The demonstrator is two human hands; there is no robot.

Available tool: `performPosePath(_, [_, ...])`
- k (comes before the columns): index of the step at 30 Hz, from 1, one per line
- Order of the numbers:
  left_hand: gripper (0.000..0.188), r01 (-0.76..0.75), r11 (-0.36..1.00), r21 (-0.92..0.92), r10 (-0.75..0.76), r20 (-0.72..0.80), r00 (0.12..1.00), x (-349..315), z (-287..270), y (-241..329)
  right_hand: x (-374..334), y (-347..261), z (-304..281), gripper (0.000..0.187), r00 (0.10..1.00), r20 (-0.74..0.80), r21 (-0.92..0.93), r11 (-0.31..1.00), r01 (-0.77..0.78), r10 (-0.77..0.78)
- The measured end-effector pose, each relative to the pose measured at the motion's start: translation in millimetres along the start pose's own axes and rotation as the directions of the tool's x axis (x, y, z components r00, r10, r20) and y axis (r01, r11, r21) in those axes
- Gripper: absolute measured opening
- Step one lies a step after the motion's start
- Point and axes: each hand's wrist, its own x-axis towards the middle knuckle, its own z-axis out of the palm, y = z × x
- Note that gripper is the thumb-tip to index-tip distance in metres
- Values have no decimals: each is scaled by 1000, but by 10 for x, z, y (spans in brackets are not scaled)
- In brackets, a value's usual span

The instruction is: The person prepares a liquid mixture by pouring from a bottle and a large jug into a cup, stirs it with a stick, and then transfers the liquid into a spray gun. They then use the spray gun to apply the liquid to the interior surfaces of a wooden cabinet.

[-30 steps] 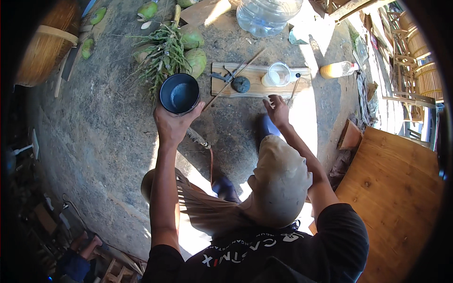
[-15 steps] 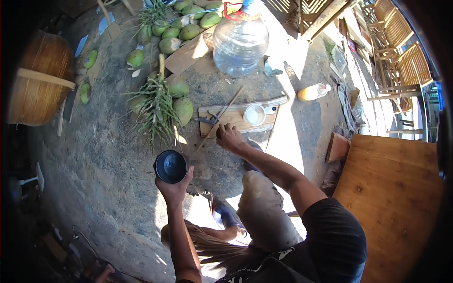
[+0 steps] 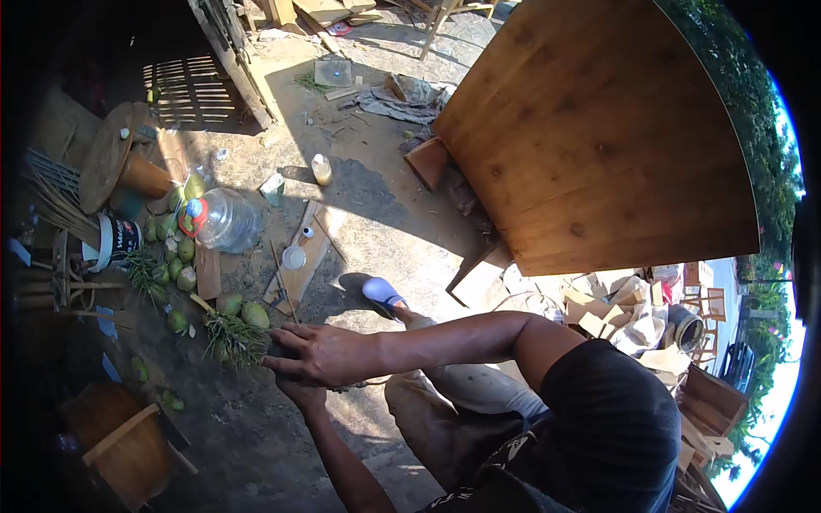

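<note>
My left hand (image 3: 301,395) is wrapped round a black cup (image 3: 279,349), now mostly hidden behind my right hand. Over the cup's mouth reaches my right hand (image 3: 332,352), its fingers bent and close together; what they pinch, if anything, is out of sight. Beyond the hands a wooden board (image 3: 313,258) lies on the ground. It bears a small clear cup with whitish contents (image 3: 293,256), a small white round thing (image 3: 308,232) and a thin stick (image 3: 280,272). Just left of my hands are a green stalk bunch (image 3: 231,340) and green coconuts (image 3: 255,315).
A big clear water jug (image 3: 229,221) stands beyond the coconuts, with a bottle (image 3: 321,169) farther right. A large wooden panel (image 3: 599,145) fills the upper right. At lower left is a round wooden piece (image 3: 120,445); scrap wood and cloth (image 3: 633,316) lie to the right.
The view has swung to the right. My right hand has left the board's edge and come over the black cup in my left hand.
</note>
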Motion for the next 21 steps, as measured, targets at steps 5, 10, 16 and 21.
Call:
performPosePath(5, [63, -362, 712, 601, 103, 421, 901, -739, 777, 414, -765, -532, -1025, 66, 989, 43, -75, 988, -137, 141])
performPosePath(10, [72, -337, 699, 631, -70, 529, 846, -1619, 1229, 368, -1702, -1170, -1692, 51, 951, 8, -64, 949, -308, 309])
performPosePath(16, [80, -536, 584, 610, -124, 720, 683, -2915, 2042, 165, -3195, -1866, -2207, 68, 917, -129, 2, 925, -380, 377])
performPosePath(21, [76, -576, 622, 530, -218, 824, 524, -3921, 2741, -258, -4571, -2492, -2552, 71, 825, -435, 130, 932, -338, 360])
